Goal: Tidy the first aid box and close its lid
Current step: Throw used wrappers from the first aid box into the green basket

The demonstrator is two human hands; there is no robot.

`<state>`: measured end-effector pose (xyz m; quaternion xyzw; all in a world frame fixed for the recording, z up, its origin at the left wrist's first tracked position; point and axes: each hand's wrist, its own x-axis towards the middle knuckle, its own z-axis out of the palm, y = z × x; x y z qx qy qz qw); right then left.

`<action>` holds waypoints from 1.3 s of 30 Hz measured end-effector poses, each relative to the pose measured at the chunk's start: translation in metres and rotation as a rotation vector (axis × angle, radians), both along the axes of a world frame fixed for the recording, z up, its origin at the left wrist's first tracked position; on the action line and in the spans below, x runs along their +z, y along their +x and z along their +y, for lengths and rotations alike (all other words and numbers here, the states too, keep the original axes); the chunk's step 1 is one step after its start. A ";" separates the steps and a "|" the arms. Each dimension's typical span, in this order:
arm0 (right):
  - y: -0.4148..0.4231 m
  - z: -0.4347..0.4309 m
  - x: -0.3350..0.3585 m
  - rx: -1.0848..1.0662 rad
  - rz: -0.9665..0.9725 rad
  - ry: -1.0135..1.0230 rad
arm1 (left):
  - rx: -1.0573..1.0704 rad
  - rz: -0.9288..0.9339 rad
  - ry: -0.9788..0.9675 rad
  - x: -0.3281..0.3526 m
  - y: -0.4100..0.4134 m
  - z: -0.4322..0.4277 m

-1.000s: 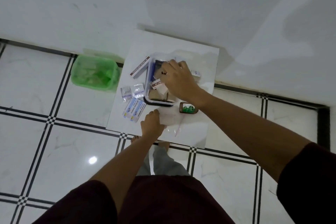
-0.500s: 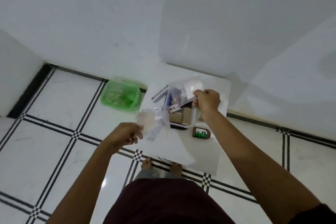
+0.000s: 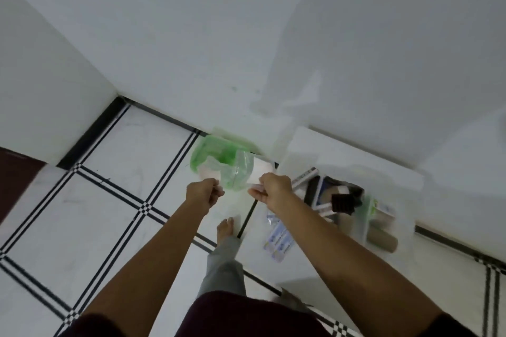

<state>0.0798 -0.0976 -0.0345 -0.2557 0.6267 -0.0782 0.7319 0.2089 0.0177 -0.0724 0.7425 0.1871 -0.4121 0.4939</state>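
Observation:
The open first aid box (image 3: 364, 227) stands on a low white table (image 3: 342, 153), holding boxes and rolls. My left hand (image 3: 202, 193) and my right hand (image 3: 271, 190) are both to the left of the table, above a green bin (image 3: 210, 153) on the floor. Between them they hold a clear plastic wrapper (image 3: 235, 172), each hand pinching one side. A white paper piece (image 3: 260, 172) shows by my right fingers. The frame is blurred, so the wrapper's contents are unclear.
Blue-and-white medicine packets (image 3: 278, 241) lie on the table's front left. A long striped box (image 3: 304, 175) lies by the first aid box. White walls meet in a corner at left. My bare foot (image 3: 226, 227) stands on the tiled floor beside the table.
Both hands left the table and swung left with the clear wrapper, now held over the green bin. The view turned left, so the box sits at the right.

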 end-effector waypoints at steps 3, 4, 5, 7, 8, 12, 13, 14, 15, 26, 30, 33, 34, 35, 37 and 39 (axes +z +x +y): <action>0.057 -0.008 -0.050 -0.031 0.137 -0.011 | -0.007 -0.028 0.075 -0.046 0.054 -0.024; 0.072 -0.011 -0.068 -0.041 0.182 -0.015 | -0.032 -0.046 0.106 -0.062 0.070 -0.031; 0.086 -0.014 -0.087 -0.043 0.217 0.003 | -0.063 -0.051 0.142 -0.077 0.085 -0.037; 0.123 -0.019 -0.133 -0.058 0.271 0.041 | -0.121 -0.063 0.196 -0.120 0.127 -0.051; 0.142 -0.022 -0.158 -0.065 0.303 0.059 | -0.139 -0.069 0.225 -0.146 0.148 -0.058; 0.214 -0.030 -0.256 -0.004 0.386 0.083 | -0.252 -0.043 0.302 -0.249 0.217 -0.071; 0.231 -0.032 -0.277 0.033 0.361 0.101 | -0.266 -0.032 0.311 -0.269 0.230 -0.072; 0.246 -0.034 -0.303 0.063 0.333 0.125 | -0.264 -0.024 0.316 -0.288 0.241 -0.074; 0.258 -0.035 -0.322 0.070 0.318 0.143 | -0.269 -0.006 0.316 -0.306 0.252 -0.076; 0.259 -0.010 -0.346 0.565 0.501 -0.228 | -0.897 -0.201 0.444 -0.326 0.253 -0.059; 0.240 -0.009 -0.288 0.627 0.498 -0.568 | -0.997 -0.414 0.291 -0.259 0.215 -0.063; 0.205 -0.012 -0.221 0.659 0.470 -0.825 | -1.082 -0.573 0.191 -0.189 0.175 -0.069; 0.188 -0.011 -0.196 0.660 0.462 -0.885 | -1.112 -0.630 0.150 -0.163 0.159 -0.071; 0.165 -0.010 -0.166 0.653 0.455 -0.922 | -1.147 -0.691 0.106 -0.131 0.137 -0.070; 0.128 -0.007 -0.119 0.622 0.395 -0.977 | -1.178 -0.807 0.039 -0.082 0.102 -0.068; 0.085 -0.003 -0.076 0.597 0.338 -1.030 | -1.189 -0.899 -0.012 -0.037 0.063 -0.063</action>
